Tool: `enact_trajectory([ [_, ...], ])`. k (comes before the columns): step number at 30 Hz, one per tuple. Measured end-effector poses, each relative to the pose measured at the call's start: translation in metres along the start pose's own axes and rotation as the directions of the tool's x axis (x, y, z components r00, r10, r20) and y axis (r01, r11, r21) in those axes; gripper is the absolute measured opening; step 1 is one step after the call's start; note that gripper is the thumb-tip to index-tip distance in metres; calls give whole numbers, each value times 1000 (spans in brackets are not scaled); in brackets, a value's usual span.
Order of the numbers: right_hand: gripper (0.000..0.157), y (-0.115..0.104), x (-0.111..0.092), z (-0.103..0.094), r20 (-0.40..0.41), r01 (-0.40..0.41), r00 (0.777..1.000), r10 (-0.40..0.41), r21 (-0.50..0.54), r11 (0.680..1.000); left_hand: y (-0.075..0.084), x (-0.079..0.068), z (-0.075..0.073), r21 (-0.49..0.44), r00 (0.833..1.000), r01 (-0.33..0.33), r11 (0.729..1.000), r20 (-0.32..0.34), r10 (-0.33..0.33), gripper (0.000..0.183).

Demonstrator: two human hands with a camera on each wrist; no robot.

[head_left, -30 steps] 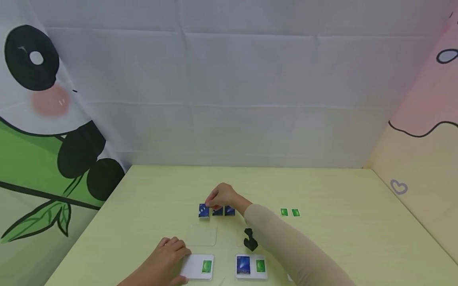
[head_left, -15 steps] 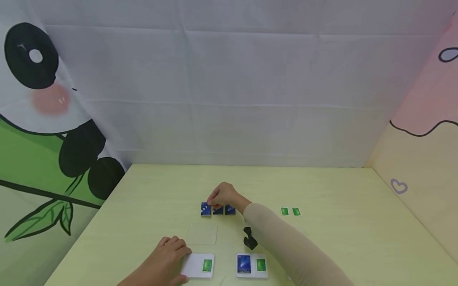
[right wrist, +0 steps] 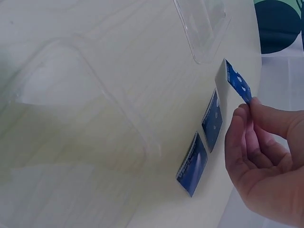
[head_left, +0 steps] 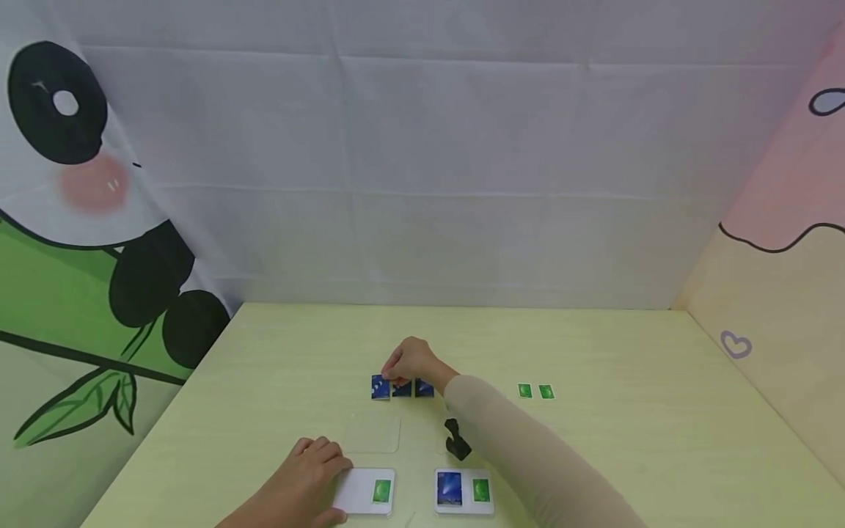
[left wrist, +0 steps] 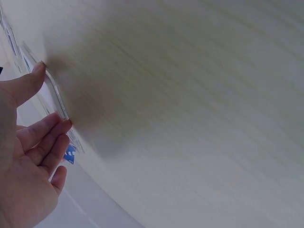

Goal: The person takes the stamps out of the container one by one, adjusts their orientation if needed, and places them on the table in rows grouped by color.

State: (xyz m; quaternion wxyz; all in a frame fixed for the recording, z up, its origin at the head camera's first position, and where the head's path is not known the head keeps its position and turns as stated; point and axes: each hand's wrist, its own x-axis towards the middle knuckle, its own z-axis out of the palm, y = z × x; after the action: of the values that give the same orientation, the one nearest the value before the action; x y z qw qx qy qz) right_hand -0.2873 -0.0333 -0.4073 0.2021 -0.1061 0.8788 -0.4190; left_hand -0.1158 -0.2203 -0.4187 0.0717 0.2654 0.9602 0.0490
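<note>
My right hand (head_left: 414,359) pinches a small blue card (right wrist: 239,81) by one corner between thumb and fingertips. In the right wrist view this card is tilted up, its white back partly showing. Two more blue cards (right wrist: 212,121) lie beside it on the table; in the head view my hand partly covers them. Near the front, my left hand (head_left: 306,477) holds a flat white case (head_left: 354,490) at its left end, thumb and fingers on opposite corners. A green card (head_left: 381,490) sits at the right of that case.
A second white case (head_left: 468,507) bears a blue and a green card. Two green cards (head_left: 535,391) lie farther right. Clear plastic covers (head_left: 372,433) rest between the blue cards and the cases. A black object (head_left: 457,440) is by the right forearm.
The pinched blue card has shifted slightly right, closer to the other two blue cards. The left hand stays on its case.
</note>
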Motion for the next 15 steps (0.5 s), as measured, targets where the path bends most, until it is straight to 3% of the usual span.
enact_trajectory([
  [6,5,-1,1,3,-13,6,1000,-6,-8,1000,1,0,-1,-16,999,27,999,28,-27,59],
  [15,6,-2,0,7,-52,15,998,-21,-108,994,2,2,-1,-40,996,68,997,54,-66,60],
])
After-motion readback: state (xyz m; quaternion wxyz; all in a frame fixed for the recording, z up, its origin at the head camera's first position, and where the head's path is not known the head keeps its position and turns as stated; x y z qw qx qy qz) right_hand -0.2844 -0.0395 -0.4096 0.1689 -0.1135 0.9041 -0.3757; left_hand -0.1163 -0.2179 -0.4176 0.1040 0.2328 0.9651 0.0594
